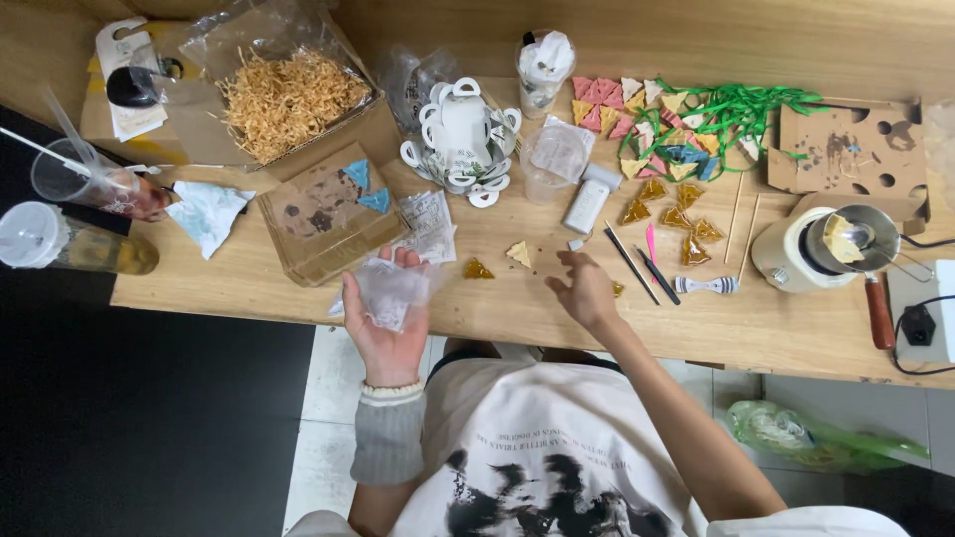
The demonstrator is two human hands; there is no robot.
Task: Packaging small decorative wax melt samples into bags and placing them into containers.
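Left hand fingers cup a clear bag; right hand open, palm hidden.

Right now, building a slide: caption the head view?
Left hand holds a clear bag; right hand reaches toward triangular pieces.

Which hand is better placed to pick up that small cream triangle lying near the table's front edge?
Probably the right hand: it hovers empty, fingers spread, just beside the cream triangle. The left hand is palm-up, already holding a small clear bag.
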